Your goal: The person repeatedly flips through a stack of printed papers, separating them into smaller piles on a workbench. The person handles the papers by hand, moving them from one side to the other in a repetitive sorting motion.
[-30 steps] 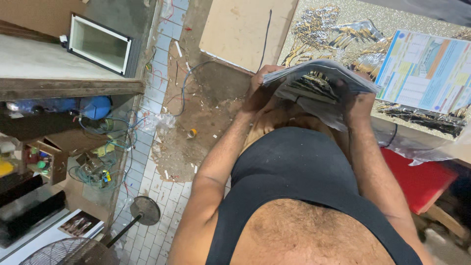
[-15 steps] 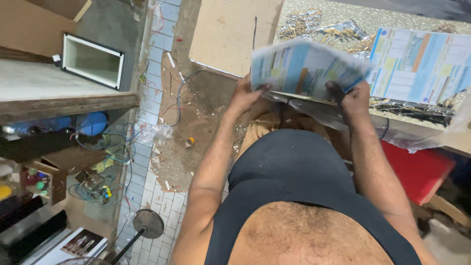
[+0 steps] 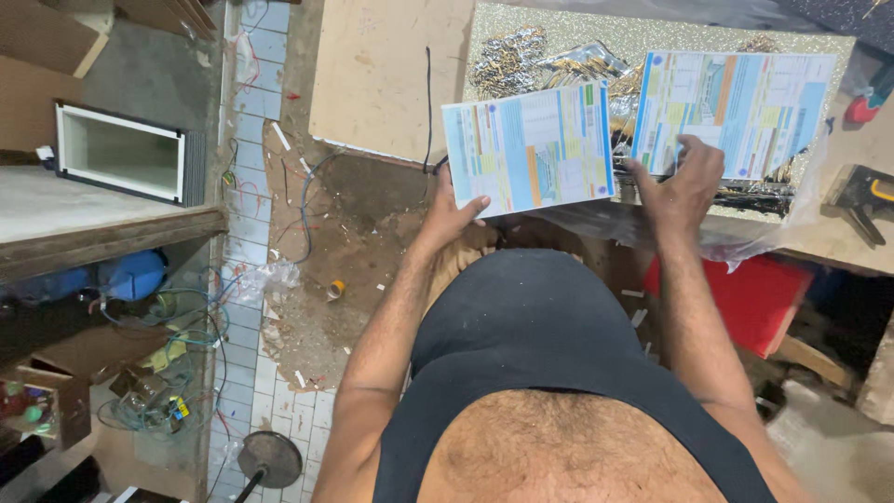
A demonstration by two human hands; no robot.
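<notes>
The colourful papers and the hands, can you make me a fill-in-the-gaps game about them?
1. The left hand holds a printed sheet by its ___ edge.
2. The right hand presses on a second sheet lying on the ___.
3. The fan base stands on the ___.

Missing words: bottom; table; floor

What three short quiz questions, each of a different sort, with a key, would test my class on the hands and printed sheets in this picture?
1. True or false: the left hand holds the printed sheet by its lower left corner.
2. Which lies under the right hand? A. a second printed sheet B. the white box C. the red board
3. Fill in: the sheets lie over a heap of shiny ____ on the bench.

Key: 1 true; 2 A; 3 foil.
</notes>
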